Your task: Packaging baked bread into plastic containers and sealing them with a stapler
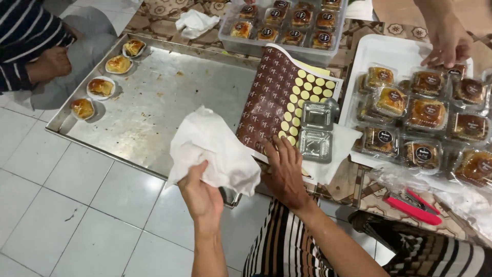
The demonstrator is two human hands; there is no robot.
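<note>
Head view: left hand grips white paper towel, lower centre; right hand flat, fingers spread, on sticker sheet. Step judged: wiping baking tray; next calls for towel pressed onto tray.

The left hand grips a crumpled white paper over the near corner of the metal tray. Just right of that tray, the right hand presses flat on a sticker sheet, beside an open clear plastic box
</note>
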